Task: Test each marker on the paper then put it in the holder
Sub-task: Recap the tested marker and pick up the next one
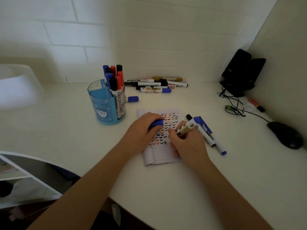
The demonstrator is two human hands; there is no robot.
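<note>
The right hand (186, 145) pinches an uncapped marker (184, 128), tip on the paper (159, 156) beneath both hands. The left hand (141, 131), just beside it, curls round the blue cap (156, 124). The holder (103, 103) stands beyond the left hand. Fresh ticks could smear if the right palm drags across them.

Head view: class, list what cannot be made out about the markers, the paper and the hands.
All in the head view:
1. Tip of the white gold-labelled marker: hidden by the right hand gripping it; contact with the white lined paper unclear.
2. Blue plastic cap: mostly covered by the left hand gripping it.
3. Print on the loose markers lying farthest back: too small to read.
</note>
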